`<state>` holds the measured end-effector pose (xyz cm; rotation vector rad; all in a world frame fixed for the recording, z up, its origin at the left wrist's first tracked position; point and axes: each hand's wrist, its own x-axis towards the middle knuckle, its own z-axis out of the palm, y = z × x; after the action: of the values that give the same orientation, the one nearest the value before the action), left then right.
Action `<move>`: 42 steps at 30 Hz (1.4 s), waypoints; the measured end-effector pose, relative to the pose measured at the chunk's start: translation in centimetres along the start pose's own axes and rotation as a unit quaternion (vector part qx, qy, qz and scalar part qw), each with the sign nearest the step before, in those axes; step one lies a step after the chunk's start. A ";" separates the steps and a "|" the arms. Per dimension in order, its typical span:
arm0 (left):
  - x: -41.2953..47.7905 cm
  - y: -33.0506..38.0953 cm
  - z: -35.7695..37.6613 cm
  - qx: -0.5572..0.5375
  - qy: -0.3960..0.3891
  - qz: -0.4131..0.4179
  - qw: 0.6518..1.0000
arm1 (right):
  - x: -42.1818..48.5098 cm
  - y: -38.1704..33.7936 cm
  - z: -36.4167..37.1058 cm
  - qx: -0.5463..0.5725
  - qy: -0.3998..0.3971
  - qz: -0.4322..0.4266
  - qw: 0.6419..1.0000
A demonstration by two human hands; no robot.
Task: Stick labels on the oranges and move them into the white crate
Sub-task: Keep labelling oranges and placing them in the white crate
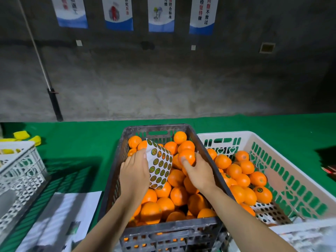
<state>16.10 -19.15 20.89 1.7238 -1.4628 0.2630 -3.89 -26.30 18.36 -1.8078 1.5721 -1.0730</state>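
Black crate brimmed with oranges; right hand curled round an orange by its right edge, left hand gripped the sticker sheet

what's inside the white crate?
Oranges, two showing round labels, plus a dotted sheet at the near end. The right forearm covers the white crate near-left corner; contents there are hidden.

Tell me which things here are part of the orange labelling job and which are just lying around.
Job: left hand holding label sheet; right hand gripping an orange; dark crate of oranges; white crate.
Lying about: yellow items; printed paper; patterned crate at left.
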 end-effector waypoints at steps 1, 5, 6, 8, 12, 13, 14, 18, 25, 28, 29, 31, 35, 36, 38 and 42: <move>0.0 0.1 0.0 0.003 -0.003 0.002 1.000 | 0.0 -0.1 -0.1 0.030 0.026 -0.005 0.999; -0.2 0.1 0.0 0.007 -0.014 0.005 1.000 | 0.2 -0.5 -0.2 0.111 0.124 -0.012 0.986; -0.2 0.1 0.0 0.007 -0.015 0.008 1.000 | 0.4 -0.5 -0.3 0.103 0.156 -0.009 0.982; -0.3 0.2 0.0 0.009 -0.017 0.019 1.000 | 0.5 -0.7 -0.6 0.084 0.214 0.006 0.973; -0.4 0.2 0.0 0.009 -0.025 0.029 0.999 | 0.3 -1.1 -1.2 -0.068 0.309 -0.010 0.948; -0.4 0.1 0.1 0.008 -0.027 0.028 0.999 | 0.4 -1.0 -1.3 -0.110 0.325 -0.001 0.939; -0.4 0.1 0.1 0.009 -0.027 0.029 0.999 | 0.5 -0.9 -1.4 -0.144 0.333 0.021 0.932; -0.5 0.3 0.0 0.017 -0.019 0.061 0.998 | 1.1 -0.7 -1.2 -0.216 0.270 0.128 0.929; -0.5 0.1 0.4 0.013 -0.057 0.063 0.996 | 1.6 -0.8 -1.2 -0.206 0.240 0.179 0.932; -0.6 0.0 0.6 0.010 -0.062 0.069 0.996 | 0.5 -0.7 -0.9 -0.256 0.225 0.083 0.936; -0.6 0.0 0.6 0.007 -0.067 0.069 0.995 | 0.2 -0.6 -0.9 -0.262 0.217 0.026 0.940; -0.7 -0.1 0.7 0.003 -0.084 0.059 0.995 | -0.3 -0.4 -0.8 -0.245 0.175 -0.093 0.949; -0.7 -0.1 0.8 -0.002 -0.108 0.056 0.992 | -1.0 -1.3 -0.1 -0.217 0.053 -0.251 0.942; -0.8 -0.1 0.7 -0.002 -0.112 0.060 0.992 | -1.2 -1.7 0.2 -0.211 0.021 -0.277 0.937; -0.8 -0.1 0.6 0.001 -0.123 0.065 0.990 | -1.7 -2.2 0.8 -0.200 -0.035 -0.310 0.929; -0.8 -0.2 0.7 0.004 -0.146 0.073 0.987 | -2.3 -2.5 1.4 -0.239 -0.074 -0.341 0.906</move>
<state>15.84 -19.02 19.83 1.7160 -1.8071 0.0943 -1.37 -23.74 19.05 -2.8363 1.1870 -0.8197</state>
